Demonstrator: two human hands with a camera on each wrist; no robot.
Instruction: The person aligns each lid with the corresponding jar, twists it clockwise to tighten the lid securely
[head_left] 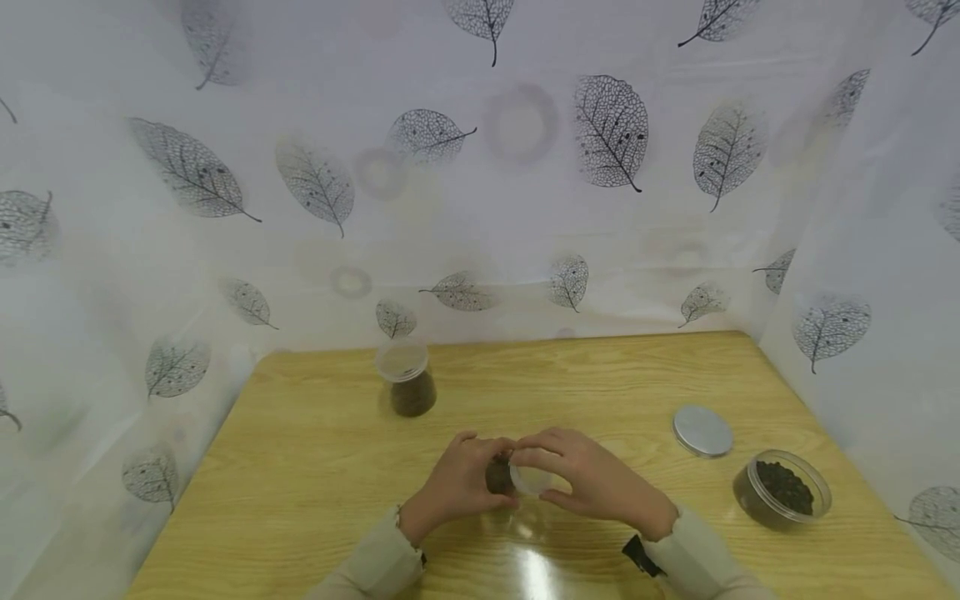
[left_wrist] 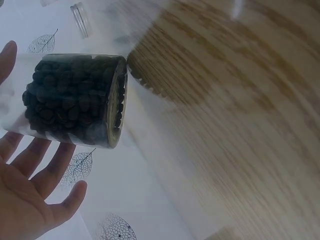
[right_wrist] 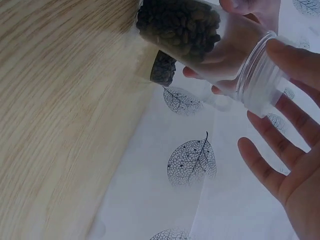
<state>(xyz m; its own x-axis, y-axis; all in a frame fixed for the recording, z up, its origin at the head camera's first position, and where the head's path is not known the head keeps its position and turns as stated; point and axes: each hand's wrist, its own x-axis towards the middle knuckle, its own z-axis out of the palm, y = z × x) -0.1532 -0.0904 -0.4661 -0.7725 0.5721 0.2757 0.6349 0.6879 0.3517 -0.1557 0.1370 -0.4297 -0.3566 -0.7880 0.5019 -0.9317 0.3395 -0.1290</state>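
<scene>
A clear jar (right_wrist: 200, 40) partly filled with dark beans (left_wrist: 70, 95) stands between the two hands over the wooden table. My left hand (head_left: 461, 479) grips the jar's body, its fingers (left_wrist: 52, 170) reaching around the side in the left wrist view. At the mouth sits a translucent white lid (right_wrist: 262, 82). My right hand (head_left: 592, 475) holds this lid (head_left: 531, 478) with thumb and fingertips. Part of the jar is hidden behind the hands in the head view. Whether its base touches the table, I cannot tell.
Another jar (head_left: 412, 393) with dark contents and a pale top stands at the back left of the table (head_left: 300, 467). To the right lie a round silver lid (head_left: 702, 431) and a low clear tub (head_left: 765, 508) of black beans. Leaf-printed sheets (head_left: 487, 225) enclose the table.
</scene>
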